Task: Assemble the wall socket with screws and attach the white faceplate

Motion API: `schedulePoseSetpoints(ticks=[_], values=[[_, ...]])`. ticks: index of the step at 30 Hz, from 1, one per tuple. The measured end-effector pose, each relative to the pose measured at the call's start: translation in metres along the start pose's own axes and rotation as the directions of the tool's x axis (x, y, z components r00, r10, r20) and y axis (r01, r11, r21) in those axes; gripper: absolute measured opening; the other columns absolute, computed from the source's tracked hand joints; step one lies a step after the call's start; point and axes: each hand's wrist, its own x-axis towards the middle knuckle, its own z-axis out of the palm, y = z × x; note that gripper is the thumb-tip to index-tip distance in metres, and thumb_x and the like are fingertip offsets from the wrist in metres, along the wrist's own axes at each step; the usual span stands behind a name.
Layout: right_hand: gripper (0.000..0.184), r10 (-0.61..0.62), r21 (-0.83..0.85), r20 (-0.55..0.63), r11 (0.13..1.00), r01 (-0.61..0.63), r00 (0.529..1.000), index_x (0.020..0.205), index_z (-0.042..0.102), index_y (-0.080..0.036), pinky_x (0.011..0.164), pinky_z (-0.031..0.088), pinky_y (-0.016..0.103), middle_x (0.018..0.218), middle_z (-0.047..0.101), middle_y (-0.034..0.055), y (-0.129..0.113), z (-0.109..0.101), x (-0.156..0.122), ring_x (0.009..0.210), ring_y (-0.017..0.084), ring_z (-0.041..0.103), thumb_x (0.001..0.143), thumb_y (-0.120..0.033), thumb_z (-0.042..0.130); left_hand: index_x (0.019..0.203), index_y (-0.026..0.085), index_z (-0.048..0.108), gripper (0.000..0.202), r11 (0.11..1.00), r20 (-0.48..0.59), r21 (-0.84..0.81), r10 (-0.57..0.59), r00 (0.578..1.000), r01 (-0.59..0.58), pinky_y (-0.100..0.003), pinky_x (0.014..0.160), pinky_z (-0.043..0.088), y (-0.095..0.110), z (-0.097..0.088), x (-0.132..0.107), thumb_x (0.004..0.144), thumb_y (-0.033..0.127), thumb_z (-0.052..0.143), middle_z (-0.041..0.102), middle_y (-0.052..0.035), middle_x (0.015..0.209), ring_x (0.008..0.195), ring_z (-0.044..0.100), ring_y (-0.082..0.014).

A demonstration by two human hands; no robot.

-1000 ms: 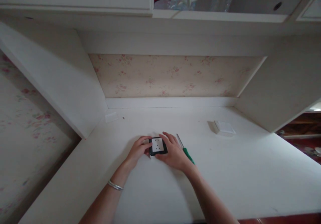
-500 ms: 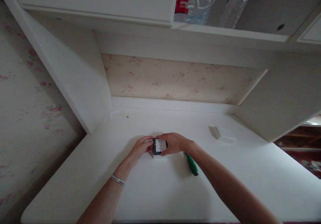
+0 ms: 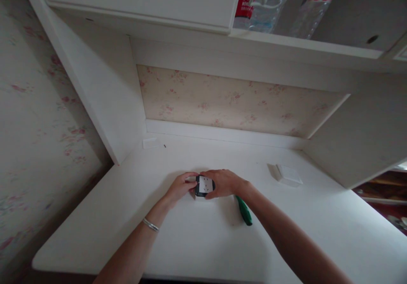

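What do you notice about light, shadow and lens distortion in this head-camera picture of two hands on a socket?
Head view: dim, even light with no glare. Soft shadows lie on the desk around both hands. The wide lens tilts the shelf edge and makes the side panels splay outward. The socket, pinched between the left hand and the right hand, looks small yet fairly sharp.

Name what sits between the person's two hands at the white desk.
In the head view, a small socket module, white face in a dark frame, sits between the left hand and right hand; both grip it.
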Motion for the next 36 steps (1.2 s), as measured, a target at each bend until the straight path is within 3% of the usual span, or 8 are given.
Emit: schedulePoseSetpoints(ticks=[4,8,11,21,26,31,36], values=[[0.076,0.005,0.021,-0.018,1.0,-0.005,1.0,0.129,0.045,-0.028,0.082,0.043,0.036,0.118,0.058,0.0041,0.0,0.003,-0.002,0.1,0.028,0.057,0.06,-0.052,0.069,0.108,0.015,0.063,0.041,1.0,-0.003,-0.001,0.025,1.0,-0.025,-0.024,0.058,0.044,0.002,0.0,0.001,0.069,0.026,0.069,0.067,-0.006,0.075,0.063,0.06,-0.0151],[0.075,0.001,0.019,-0.029,1.0,-0.001,1.0,0.13,0.044,-0.029,0.082,0.043,0.035,0.119,0.057,0.0033,0.0,0.005,-0.004,0.1,0.027,0.057,0.062,-0.051,0.068,0.102,0.015,0.066,0.033,0.997,-0.038,0.009,0.08,0.996,-0.08,-0.026,0.072,0.045,0.006,0.0,0.001,0.069,0.019,0.066,0.068,-0.0087,0.094,0.082,0.062,-0.0186],[0.075,0.003,0.024,-0.047,1.0,-0.002,0.999,0.13,0.043,-0.028,0.082,0.043,0.036,0.12,0.057,0.0036,0.0,0.006,-0.006,0.101,0.028,0.056,0.063,-0.052,0.067,0.103,0.016,0.066,0.032,0.996,-0.042,0.026,0.09,0.995,-0.089,-0.027,0.079,0.045,0.011,0.001,-0.002,0.07,0.017,0.064,0.068,-0.0081,0.098,0.089,0.061,-0.0197],[0.072,0.0,0.079,-0.09,0.997,0.007,0.996,0.128,0.047,-0.026,0.089,0.041,0.037,0.121,0.056,0.0053,-0.003,0.013,-0.006,0.108,0.028,0.052,0.065,-0.057,0.066,0.1,0.014,0.065,0.036,0.999,-0.107,-0.025,0.039,0.994,-0.042,-0.025,0.071,0.046,0.013,0.011,-0.006,0.065,0.016,0.071,0.068,-0.0085,0.093,0.08,0.063,-0.0191],[0.07,-0.002,0.111,-0.103,0.994,0.013,0.995,0.126,0.048,-0.026,0.089,0.041,0.036,0.121,0.055,0.0045,-0.004,0.014,-0.005,0.108,0.026,0.052,0.065,-0.055,0.068,0.096,0.013,0.066,0.034,0.983,-0.121,-0.186,-0.017,0.992,-0.006,-0.026,0.069,0.047,0.007,0.011,-0.002,0.062,0.014,0.072,0.067,-0.01,0.097,0.08,0.063,-0.019],[0.065,0.005,0.104,-0.118,0.995,0.007,0.993,0.127,0.048,-0.028,0.089,0.041,0.034,0.121,0.055,0.0039,-0.008,0.014,-0.002,0.108,0.024,0.052,0.069,-0.053,0.066,0.091,0.012,0.066,0.034,0.949,-0.126,-0.314,-0.077,0.989,0.034,-0.028,0.072,0.048,0.006,0.012,0.0,0.059,0.017,0.076,0.067,-0.0091,0.088,0.079,0.062,-0.0187],[0.07,0.04,0.03,-0.13,0.999,-0.037,0.991,0.128,0.046,-0.027,0.086,0.044,0.038,0.121,0.055,0.0057,-0.012,0.015,0.0,0.106,0.028,0.053,0.068,-0.057,0.063,0.091,0.013,0.066,0.031,0.978,-0.174,-0.204,0.001,0.985,-0.037,-0.028,0.073,0.048,0.006,0.014,0.001,0.061,0.019,0.075,0.067,-0.0095,0.091,0.085,0.062,-0.0202]])
